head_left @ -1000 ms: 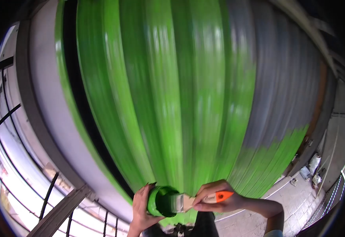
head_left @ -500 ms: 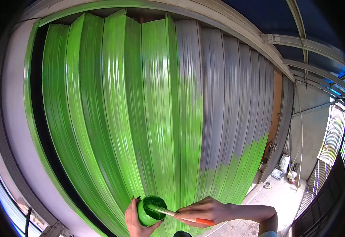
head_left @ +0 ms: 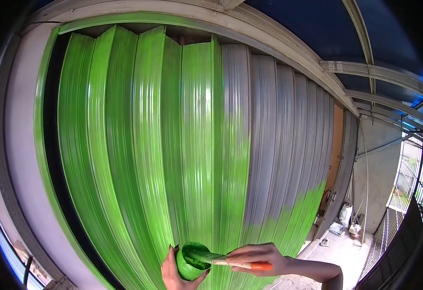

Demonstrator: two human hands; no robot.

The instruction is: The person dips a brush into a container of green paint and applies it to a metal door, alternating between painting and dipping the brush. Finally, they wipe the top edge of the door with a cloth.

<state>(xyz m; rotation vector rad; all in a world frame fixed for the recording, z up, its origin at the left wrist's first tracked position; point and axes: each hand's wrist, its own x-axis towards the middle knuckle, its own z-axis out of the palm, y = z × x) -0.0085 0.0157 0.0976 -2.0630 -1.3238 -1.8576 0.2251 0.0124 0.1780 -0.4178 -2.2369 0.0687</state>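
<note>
Left hand (head_left: 172, 270) grips a green paint cup (head_left: 192, 261) at the bottom of the head view; right hand (head_left: 255, 257) pinches an orange-handled paintbrush (head_left: 230, 262) whose bristles sit inside the cup. Since half a second ago, both hands sit slightly lower and the half-green folding shutter (head_left: 197, 140) shows more of its top.

paint cup (head_left: 190, 263): small, green-smeared, open, tilted, low before the folding door (head_left: 172, 145) | brush (head_left: 226, 261): orange handle, bristles inside the paint cup, lying near-level
</note>
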